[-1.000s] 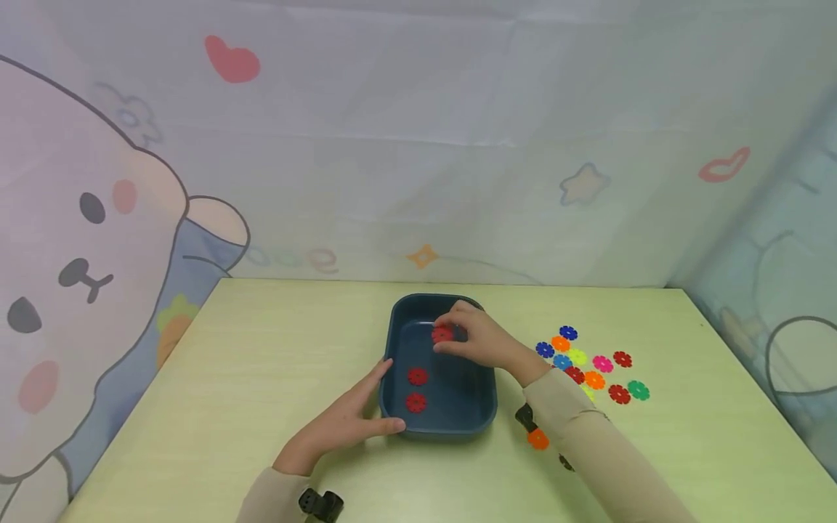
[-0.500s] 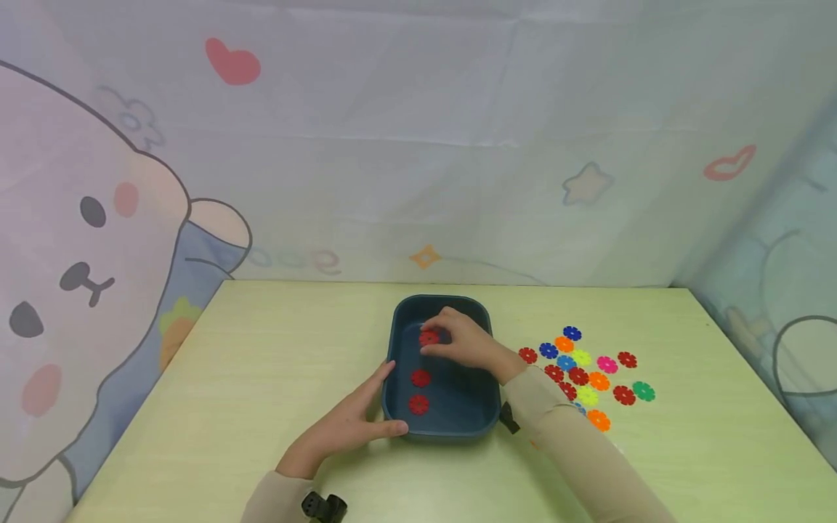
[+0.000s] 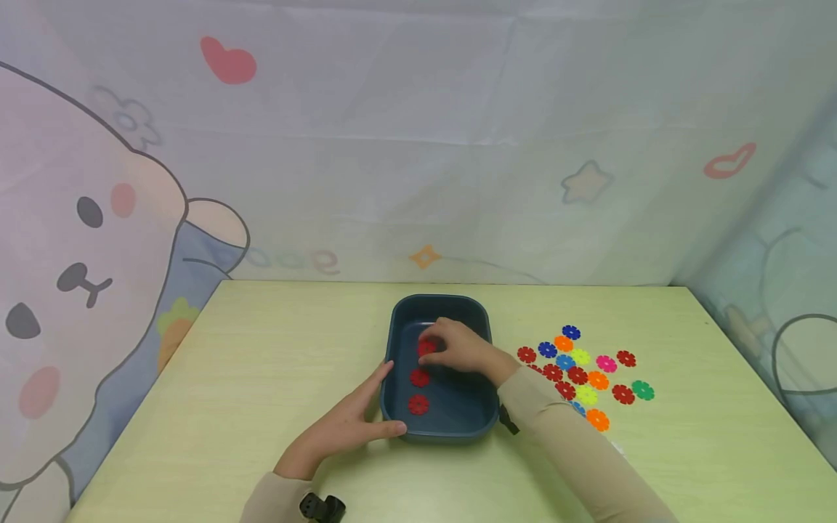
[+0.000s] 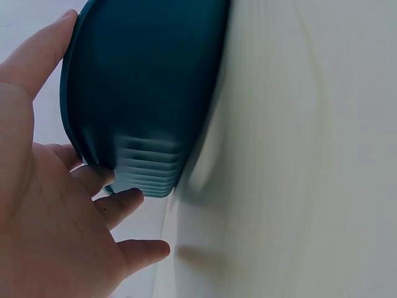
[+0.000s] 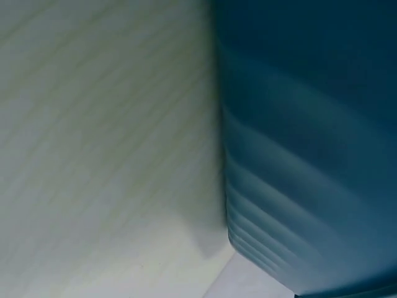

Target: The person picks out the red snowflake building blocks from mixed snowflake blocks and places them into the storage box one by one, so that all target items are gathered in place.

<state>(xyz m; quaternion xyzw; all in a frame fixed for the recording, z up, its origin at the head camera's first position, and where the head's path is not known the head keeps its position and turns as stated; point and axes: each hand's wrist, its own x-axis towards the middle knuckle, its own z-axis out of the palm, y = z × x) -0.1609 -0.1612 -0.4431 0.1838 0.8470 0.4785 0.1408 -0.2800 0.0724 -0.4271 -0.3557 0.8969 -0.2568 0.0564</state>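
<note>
A dark blue rectangular bin (image 3: 458, 407) stands on the table in the head view. My right hand (image 3: 466, 350) reaches inside it and pinches a red snowflake disc (image 3: 426, 349) between thumb and fingers, low over the floor. Two more red snowflake discs, an upper one (image 3: 420, 378) and a lower one (image 3: 418, 404), lie in a column below it along the bin's left side. My left hand (image 3: 343, 423) rests spread at the bin's near left corner, thumb along the near rim, fingers against the left side. The right wrist view shows only the bin's outer wall and table.
Several loose snowflake discs in mixed colours lie to the right of the bin, among them a green one (image 3: 643, 390), a pink one (image 3: 607, 364) and an orange one (image 3: 598, 420). My right sleeve (image 3: 562, 428) hides part of that group. A printed cloth (image 3: 366, 145) hangs behind the table.
My right hand has moved left and a little nearer inside the bin with the red snowflake disc, bringing it closer to the other two. The left hand stays in place.
</note>
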